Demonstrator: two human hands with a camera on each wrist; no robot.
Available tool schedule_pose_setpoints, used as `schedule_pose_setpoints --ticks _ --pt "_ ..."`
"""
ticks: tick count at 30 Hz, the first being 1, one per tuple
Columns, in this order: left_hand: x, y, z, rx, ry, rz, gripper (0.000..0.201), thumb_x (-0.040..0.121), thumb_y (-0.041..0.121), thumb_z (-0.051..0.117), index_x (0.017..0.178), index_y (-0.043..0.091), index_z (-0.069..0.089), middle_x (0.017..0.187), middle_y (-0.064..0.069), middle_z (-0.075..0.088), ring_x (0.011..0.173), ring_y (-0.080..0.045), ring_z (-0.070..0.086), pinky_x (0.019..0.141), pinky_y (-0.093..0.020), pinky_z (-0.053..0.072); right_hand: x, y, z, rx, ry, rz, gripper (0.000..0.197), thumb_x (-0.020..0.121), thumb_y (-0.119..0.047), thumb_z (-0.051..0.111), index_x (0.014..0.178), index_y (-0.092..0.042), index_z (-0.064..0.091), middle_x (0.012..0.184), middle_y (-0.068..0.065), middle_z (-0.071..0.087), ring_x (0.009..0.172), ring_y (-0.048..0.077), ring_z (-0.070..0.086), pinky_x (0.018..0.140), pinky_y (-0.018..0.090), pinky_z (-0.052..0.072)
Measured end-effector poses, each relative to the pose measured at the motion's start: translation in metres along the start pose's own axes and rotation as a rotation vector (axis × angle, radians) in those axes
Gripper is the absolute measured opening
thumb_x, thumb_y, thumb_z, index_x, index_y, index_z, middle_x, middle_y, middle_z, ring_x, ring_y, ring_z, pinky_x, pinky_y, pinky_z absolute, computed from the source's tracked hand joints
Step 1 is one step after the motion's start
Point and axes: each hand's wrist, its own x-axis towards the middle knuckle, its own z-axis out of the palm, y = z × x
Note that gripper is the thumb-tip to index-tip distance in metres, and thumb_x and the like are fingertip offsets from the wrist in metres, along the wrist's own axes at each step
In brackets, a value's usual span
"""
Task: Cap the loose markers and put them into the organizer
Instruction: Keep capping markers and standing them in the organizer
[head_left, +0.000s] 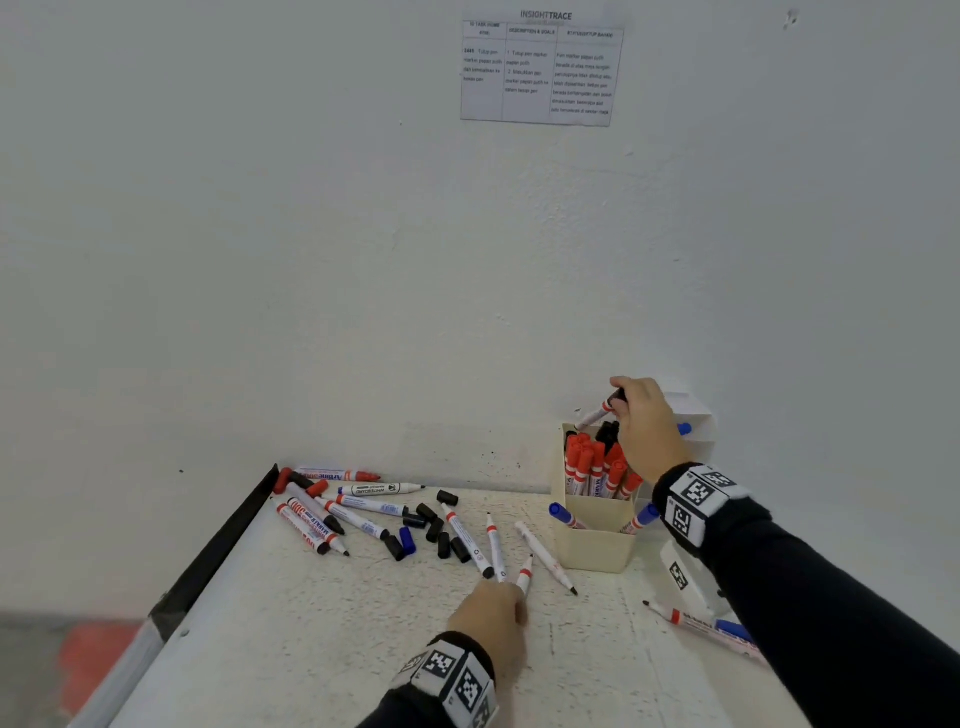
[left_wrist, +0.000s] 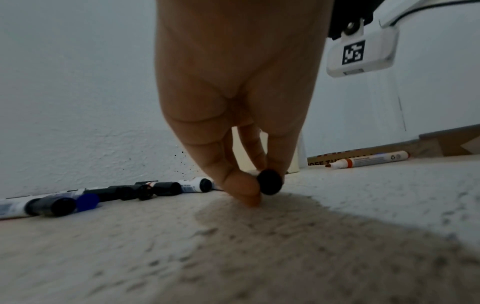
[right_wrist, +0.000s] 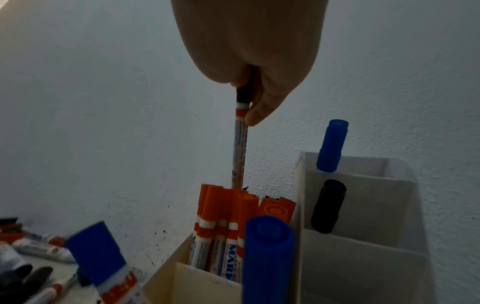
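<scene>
The right hand (head_left: 647, 426) pinches a capped marker (right_wrist: 240, 142) by its black cap end and holds it nose-down over the far compartment of the organizer (head_left: 595, 540), where red-capped markers (right_wrist: 223, 222) already stand tightly. I judge this the main risk: the barrel may land on the tops of those caps and not between them, and then it can tip out or push the organizer. Also, if the cap is only loosely seated, a grip at the cap can let the body drop.

The left hand (head_left: 491, 613) is low on the tabletop (head_left: 322, 634), and its fingers (left_wrist: 233, 185) pinch the black end (left_wrist: 270, 182) of a red-banded marker (head_left: 524, 574) in the head view. Two more uncapped markers (head_left: 496, 545) lie just beside it, so a careless lift may roll them, and an open tip can stain the surface or the hand.

The loose markers (head_left: 332, 514) and loose caps (head_left: 434, 530) lie in a heap at the far left, close to the dark left edge (head_left: 218, 551) of the tabletop; a sweep there could send one to the floor. Another uncapped marker (head_left: 691, 621) lies at the right under the right forearm, easy to knock. The wall (head_left: 363, 260) stands directly behind the organizer, so room for approach is only from above and from the near side. The near middle of the tabletop has free room.
</scene>
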Motion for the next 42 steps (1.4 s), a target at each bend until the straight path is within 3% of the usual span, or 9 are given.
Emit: schedule_pose_setpoints --ticks 4,7,13,15,19,27,32,37,42 --pt "-0.010 -0.021 -0.018 -0.139 0.022 0.023 0.026 0.090 0.016 0.054 0.115 0.025 0.058 0.128 -0.007 0.049 0.104 -0.020 0.057 0.093 -0.027 0.049 0.007 0.009 0.018 0.036 -0.065 0.142 0.027 0.095 -0.005 0.041 0.118 -0.017 0.047 0.104 0.012 0.061 0.089 0.022 0.061 0.066 0.017 0.043" --pt "-0.018 -0.041 -0.031 -0.255 0.015 0.056 0.042 0.089 0.015 0.057 0.128 0.027 0.047 0.125 -0.007 0.054 0.086 -0.013 0.055 0.084 -0.023 0.053 0.013 0.010 0.028 -0.036 0.010 0.106 0.011 0.095 -0.009 0.043 0.099 -0.016 0.051 0.089 0.008 0.061 0.083 0.025 0.061 0.071 0.031 0.049" --pt "-0.028 -0.075 -0.053 -0.283 0.101 -0.026 0.053 0.091 0.012 0.053 0.140 0.018 0.036 0.125 -0.004 0.056 0.099 -0.014 0.058 0.089 -0.024 0.051 0.019 0.019 0.049 -0.373 -0.448 0.183 0.045 0.099 -0.036 0.028 0.132 -0.012 0.046 0.147 0.009 0.033 0.128 0.029 0.040 0.108 0.040 0.032" --pt "-0.028 -0.084 -0.057 -0.299 0.122 -0.055 0.049 0.091 0.011 0.051 0.139 0.017 0.039 0.127 -0.005 0.056 0.101 -0.014 0.060 0.087 -0.022 0.052 0.015 0.016 0.053 -0.372 -0.448 0.143 0.044 0.099 -0.035 0.031 0.134 -0.011 0.043 0.149 0.008 0.031 0.131 0.027 0.037 0.109 0.039 0.030" --pt "-0.026 -0.095 -0.059 -0.392 0.103 -0.070 0.048 0.090 0.012 0.054 0.136 0.018 0.043 0.110 -0.003 0.059 0.067 -0.004 0.056 0.055 -0.012 0.052 0.008 0.016 0.059 -0.367 -0.480 0.080 0.029 0.097 -0.039 0.031 0.100 -0.016 0.049 0.101 0.002 0.056 0.103 0.025 0.056 0.086 0.035 0.040" --pt "-0.024 -0.106 -0.060 -0.561 0.159 -0.217 0.038 0.088 0.014 0.055 0.125 0.016 0.050 0.107 -0.005 0.056 0.076 -0.017 0.061 0.056 -0.020 0.055 -0.001 -0.006 0.055 -0.511 -0.358 0.105 0.045 0.097 -0.036 0.033 0.136 -0.013 0.038 0.149 0.008 0.026 0.134 0.027 0.028 0.109 0.041 0.025" --pt "-0.028 -0.115 -0.063 -0.754 0.236 -0.308 0.029 0.082 0.009 0.063 0.108 0.016 0.051 0.097 -0.005 0.059 0.076 -0.017 0.062 0.053 -0.026 0.057 -0.021 -0.053 0.072 -0.289 -0.160 -0.248 0.021 0.091 -0.017 0.048 0.099 -0.011 0.066 0.118 0.005 0.054 0.112 0.021 0.042 0.096 0.032 0.037" --pt "-0.035 -0.125 -0.064 -0.728 0.303 -0.308 0.028 0.085 0.011 0.061 0.109 0.016 0.049 0.101 -0.006 0.056 0.079 -0.017 0.059 0.057 -0.023 0.055 -0.051 -0.065 0.114 -0.145 -0.499 -0.098 0.024 0.093 -0.018 0.045 0.109 -0.016 0.063 0.113 0.001 0.058 0.103 0.015 0.054 0.093 0.025 0.043" --pt "-0.036 -0.134 -0.058 -0.446 0.412 -0.232 0.024 0.096 0.012 0.038 0.117 0.011 0.050 0.095 -0.002 0.052 0.075 -0.012 0.048 0.064 -0.019 0.043 -0.085 -0.049 0.148 -0.430 -0.676 -0.040 0.038 0.093 -0.019 0.044 0.130 -0.025 0.049 0.126 0.004 0.042 0.115 0.022 0.041 0.095 0.032 0.041"
